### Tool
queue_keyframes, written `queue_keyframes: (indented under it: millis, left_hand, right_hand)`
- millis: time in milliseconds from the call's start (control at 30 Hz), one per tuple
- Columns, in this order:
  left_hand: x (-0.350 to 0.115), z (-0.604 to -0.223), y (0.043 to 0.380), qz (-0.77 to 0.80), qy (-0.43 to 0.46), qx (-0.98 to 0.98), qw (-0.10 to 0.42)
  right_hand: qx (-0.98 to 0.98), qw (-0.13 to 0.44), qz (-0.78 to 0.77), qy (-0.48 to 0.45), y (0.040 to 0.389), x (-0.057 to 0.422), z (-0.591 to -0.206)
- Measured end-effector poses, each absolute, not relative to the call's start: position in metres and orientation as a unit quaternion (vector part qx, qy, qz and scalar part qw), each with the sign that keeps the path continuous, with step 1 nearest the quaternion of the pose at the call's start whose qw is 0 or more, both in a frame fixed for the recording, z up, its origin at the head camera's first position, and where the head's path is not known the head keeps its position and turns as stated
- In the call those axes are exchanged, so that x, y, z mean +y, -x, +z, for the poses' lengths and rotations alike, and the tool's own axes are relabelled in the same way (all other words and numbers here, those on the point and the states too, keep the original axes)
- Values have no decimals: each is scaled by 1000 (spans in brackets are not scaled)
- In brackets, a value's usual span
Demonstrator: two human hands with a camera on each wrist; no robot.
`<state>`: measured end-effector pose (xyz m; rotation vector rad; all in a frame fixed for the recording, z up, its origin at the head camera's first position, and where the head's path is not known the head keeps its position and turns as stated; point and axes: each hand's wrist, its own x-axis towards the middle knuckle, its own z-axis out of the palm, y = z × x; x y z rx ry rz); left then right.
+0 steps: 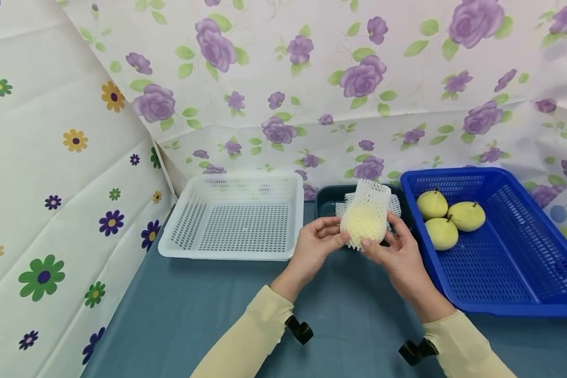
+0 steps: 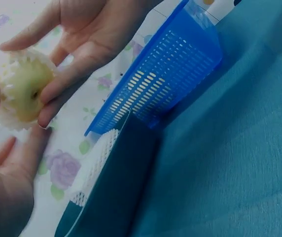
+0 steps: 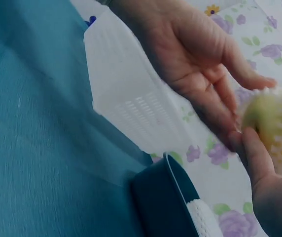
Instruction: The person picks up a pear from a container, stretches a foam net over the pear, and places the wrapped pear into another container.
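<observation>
Between both hands, above the dark green tray (image 1: pixel 328 197), is a yellow pear (image 1: pixel 363 224) inside a white foam net sleeve (image 1: pixel 372 191). The sleeve's loose end stands up above the fruit. My left hand (image 1: pixel 312 247) holds the pear from the left with thumb and fingers, and my right hand (image 1: pixel 400 257) holds it from the right. In the left wrist view the pear's bare end (image 2: pixel 34 94) shows out of the sleeve's opening. More white foam sleeves (image 1: pixel 395 206) lie in the tray behind the hands.
At the left stands a white perforated basket (image 1: pixel 231 254) with nothing visible inside. The blue basket (image 1: pixel 501 273) at the right contains three pears (image 1: pixel 466 216) in its left part. A floral sheet (image 1: pixel 245 105) hangs behind; a blue-green cloth (image 1: pixel 208 320) covers the table.
</observation>
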<state>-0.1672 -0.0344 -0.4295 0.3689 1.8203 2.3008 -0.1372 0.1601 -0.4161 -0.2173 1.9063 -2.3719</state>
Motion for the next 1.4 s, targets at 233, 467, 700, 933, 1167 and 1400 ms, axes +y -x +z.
queue_keyframes:
  millis: [233,467,700,933,1167,1400]
  left_hand:
    - [-30,-434,169,776,-77,618,106]
    - [-29,-435,171,801,-72,586,97]
    - [-27,-438,168,801,-91,579,121]
    - [-28,-419,161,783,-132,607,31]
    - [-25,-418,164,771,-175,610,50]
    - [-28,-420,170,777,-118,618,34]
  right_hand:
    - [646,18,-763,15,141,156,-419]
    - [599,4,-800,33,142,154,-420]
    - [542,11,-839,54,143,151,-418]
    - [539,-9,-841,45,144,148,-416]
    - [624,-40,-780,24,140,144,-420]
    - [705,-112,-700,20,130,138,-419]
